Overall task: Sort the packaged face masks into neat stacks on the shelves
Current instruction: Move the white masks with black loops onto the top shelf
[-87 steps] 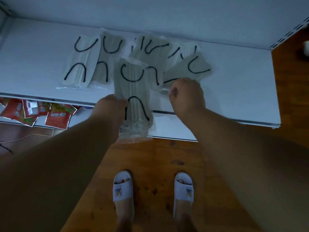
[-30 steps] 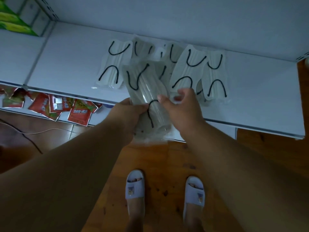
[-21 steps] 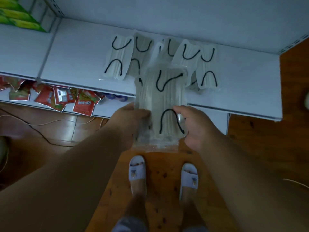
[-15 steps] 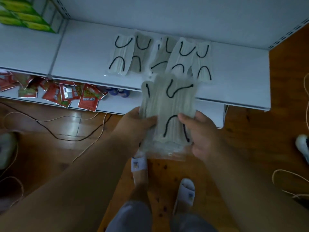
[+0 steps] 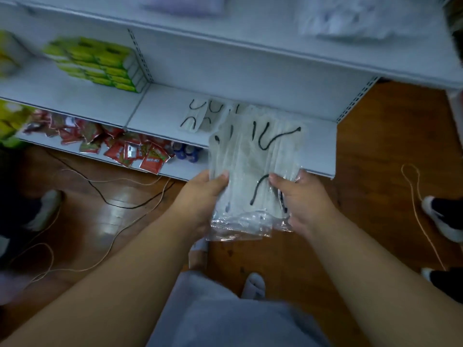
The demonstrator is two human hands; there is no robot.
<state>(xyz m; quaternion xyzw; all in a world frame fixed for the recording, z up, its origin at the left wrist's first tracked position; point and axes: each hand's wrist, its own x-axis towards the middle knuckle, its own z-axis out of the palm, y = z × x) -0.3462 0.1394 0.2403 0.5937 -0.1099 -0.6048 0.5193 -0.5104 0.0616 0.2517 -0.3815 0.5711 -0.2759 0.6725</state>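
- mask packs [image 5: 253, 171]: clear crinkly plastic sleeves, shiny at the bottom edge, pale pleated cloth inside
- shelf [image 5: 160, 108]: smooth white painted metal, pretty matt
- floor [image 5: 375, 171]: glossy reddish wood
- snack sachets [image 5: 150, 159]: shiny red foil-looking plastic

Head camera, looking down

One wide view from above, tilted forward at the shelves [image 5: 250, 78] and floor [image 5: 375, 171], close over both forearms; edges blurred.
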